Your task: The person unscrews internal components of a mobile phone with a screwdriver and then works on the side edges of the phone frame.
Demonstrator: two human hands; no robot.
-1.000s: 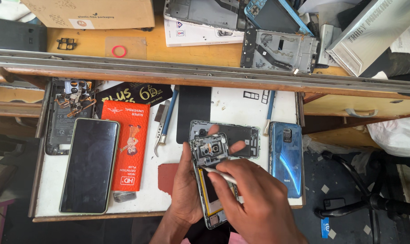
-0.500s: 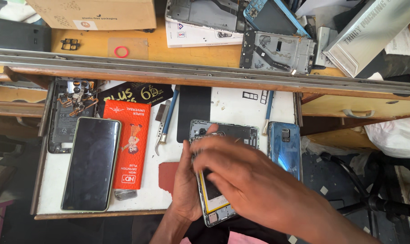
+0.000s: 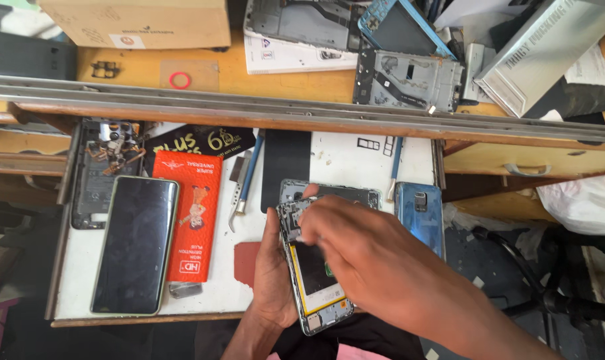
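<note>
My left hand (image 3: 270, 277) grips an opened phone body (image 3: 316, 280) from the left edge; its yellow-rimmed battery bay and circuit parts face up. My right hand (image 3: 362, 250) lies across its upper half with fingertips on the top board near the camera area; what the fingers pinch is hidden. Under the phone's top end lies a grey phone frame (image 3: 346, 195). A blue phone back cover (image 3: 419, 213) rests just right of the hands.
On the white tray (image 3: 342, 157): a dark phone (image 3: 136, 245), an orange packet (image 3: 194, 220), tweezers (image 3: 238, 190), a blue-handled tool (image 3: 251, 177), a black sheet (image 3: 286, 163), a stripped phone (image 3: 106, 170). The wooden bench (image 3: 249, 77) behind carries frames, a cardboard box and a metal case.
My right hand has slid up and left over the phone's upper part, from its lower right side. The left hand keeps its hold.
</note>
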